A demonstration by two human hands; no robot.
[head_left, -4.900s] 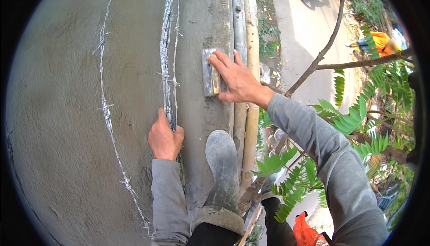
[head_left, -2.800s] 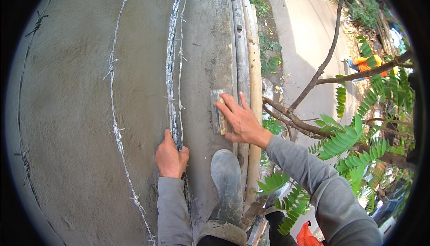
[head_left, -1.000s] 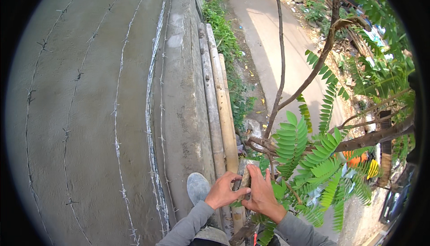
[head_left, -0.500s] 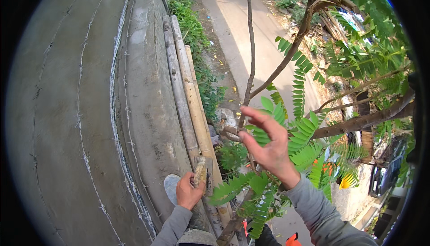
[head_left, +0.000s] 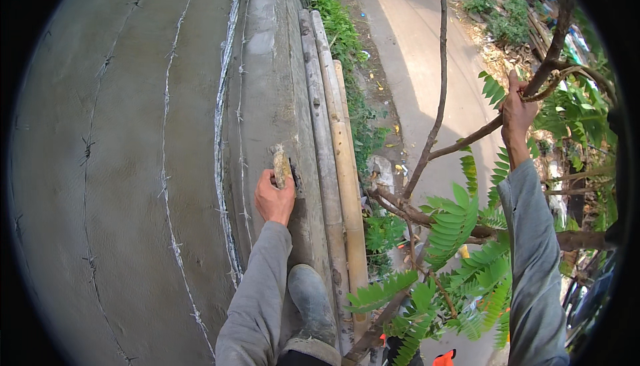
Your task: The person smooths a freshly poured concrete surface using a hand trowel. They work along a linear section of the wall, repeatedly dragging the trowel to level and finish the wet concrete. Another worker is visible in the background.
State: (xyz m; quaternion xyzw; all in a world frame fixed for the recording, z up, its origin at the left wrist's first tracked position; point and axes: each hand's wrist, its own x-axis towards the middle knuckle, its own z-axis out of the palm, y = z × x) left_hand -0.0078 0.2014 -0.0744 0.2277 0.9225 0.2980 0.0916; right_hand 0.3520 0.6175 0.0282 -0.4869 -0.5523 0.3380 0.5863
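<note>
My left hand [head_left: 274, 201] is closed round the worn, mortar-crusted handle of a plastering trowel [head_left: 281, 168]. The trowel is over the grey concrete wall top [head_left: 270, 109], near its right edge; the hand hides much of its blade. Off to the right, my right hand [head_left: 518, 114] is wrapped round a tree branch [head_left: 550, 63] close to a fork, with that arm stretched far forward. A grey rubber boot [head_left: 311, 299] stands on the wall top behind the trowel.
Strands of barbed wire [head_left: 165, 159] run along the left side over wet-looking grey mortar [head_left: 127, 233]. Bamboo poles [head_left: 343, 166] lie along the wall's right side. Leafy branches [head_left: 453, 226] spread at right above a paved path [head_left: 400, 46]. Something orange [head_left: 445, 358] shows low down.
My left hand has moved forward along the wall top with the trowel. My right hand, open before, has reached forward and right and taken hold of the branch. The view has shifted left.
</note>
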